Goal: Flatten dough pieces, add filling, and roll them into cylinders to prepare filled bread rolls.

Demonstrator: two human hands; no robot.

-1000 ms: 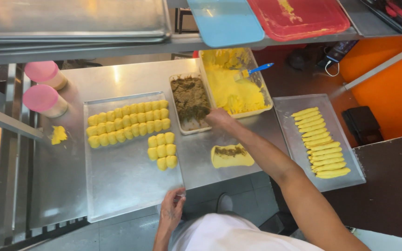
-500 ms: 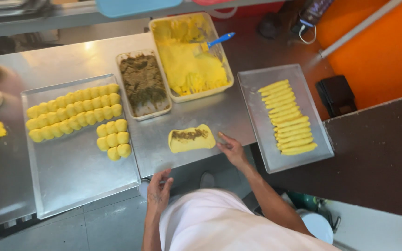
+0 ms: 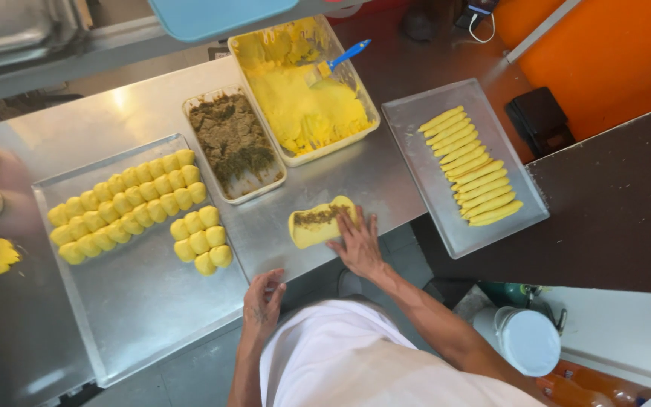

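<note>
- Right hand (image 3: pixel 357 245) is lying flat with fingers spread, and I am seeing its fingertips pressing on the flattened yellow dough sheet with dark filling (image 3: pixel 318 223), which is resting on the steel table (image 3: pixel 145 113) between the two trays.
- Left hand (image 3: pixel 262 300) is hanging loosely curled at the table's near edge, gripping nothing.
- Small yellow dough balls (image 3: pixel 126 203) are sitting in rows on the left metal tray (image 3: pixel 137 316).
- Rolled yellow dough sticks (image 3: pixel 470 166) are lining the right metal tray (image 3: pixel 446 234).

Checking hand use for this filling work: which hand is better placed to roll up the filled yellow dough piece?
Right. The right hand already rests on the filled dough piece, fingers spread at its edge. The left hand sits at the table's near edge, apart from the dough.
</note>
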